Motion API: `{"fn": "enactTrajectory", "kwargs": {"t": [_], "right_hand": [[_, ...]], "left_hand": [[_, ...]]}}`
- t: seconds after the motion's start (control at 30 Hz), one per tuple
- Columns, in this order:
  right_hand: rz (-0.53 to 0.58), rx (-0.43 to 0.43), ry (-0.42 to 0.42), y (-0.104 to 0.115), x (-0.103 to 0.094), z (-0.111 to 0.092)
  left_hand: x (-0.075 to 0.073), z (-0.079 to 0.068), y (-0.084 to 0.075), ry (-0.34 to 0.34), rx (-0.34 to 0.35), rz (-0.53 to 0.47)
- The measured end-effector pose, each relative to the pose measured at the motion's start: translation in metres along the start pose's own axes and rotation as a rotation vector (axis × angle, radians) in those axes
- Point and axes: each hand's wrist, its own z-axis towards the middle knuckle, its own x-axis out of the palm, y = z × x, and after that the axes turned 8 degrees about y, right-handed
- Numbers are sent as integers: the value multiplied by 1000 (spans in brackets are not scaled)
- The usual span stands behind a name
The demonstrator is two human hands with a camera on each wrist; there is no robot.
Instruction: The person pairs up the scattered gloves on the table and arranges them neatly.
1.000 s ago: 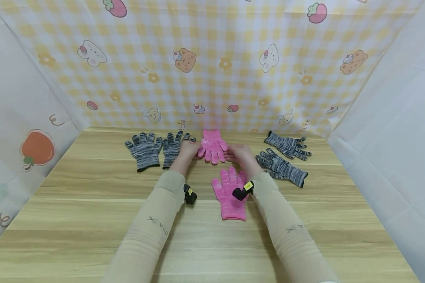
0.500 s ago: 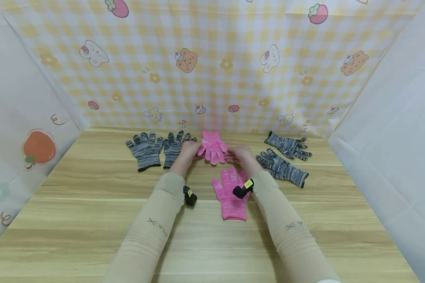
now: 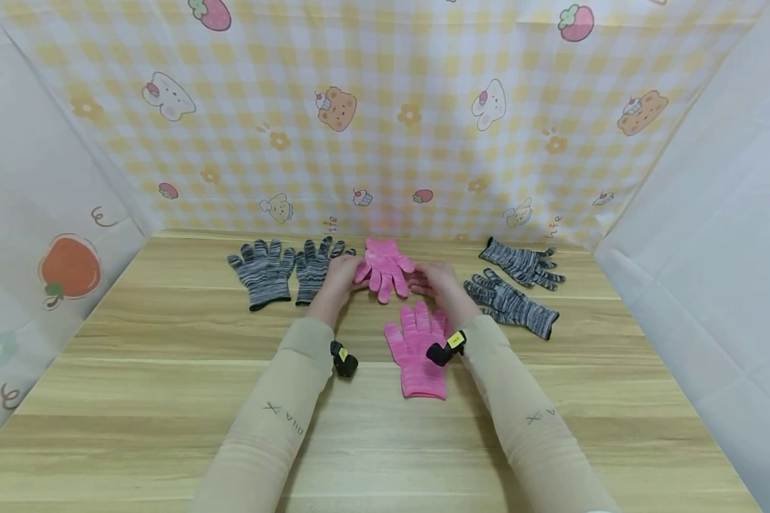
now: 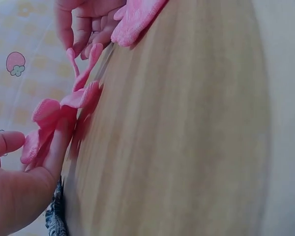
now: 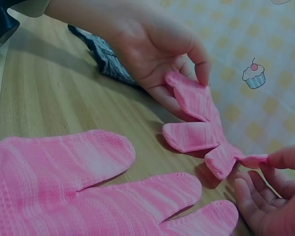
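The far pink glove [image 3: 386, 266] and the near pink glove [image 3: 418, 367] are streaked with paler pink. The left grey gloves [image 3: 267, 276] and the right grey gloves [image 3: 518, 308] are streaked in dark and light grey and edged in black. The back cloth [image 3: 385, 157] is checked in yellow and white and printed with red strawberries [image 3: 575, 24] and brown bears [image 3: 338, 110]. The table [image 3: 167, 356] is grained in light brown. The cream sleeves [image 3: 250, 456] are marked with dark lettering [image 3: 272, 407].

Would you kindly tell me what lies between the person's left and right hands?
The far pink glove lies between the left hand and the right hand, pinched by both, as the head and wrist views show.
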Motion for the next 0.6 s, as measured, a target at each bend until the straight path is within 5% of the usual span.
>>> {"fn": "enactTrajectory", "kwargs": {"t": [0.6], "right_hand": [[140, -39, 73, -3, -4, -9]], "left_hand": [[2, -6, 0, 36, -2, -135]]}}
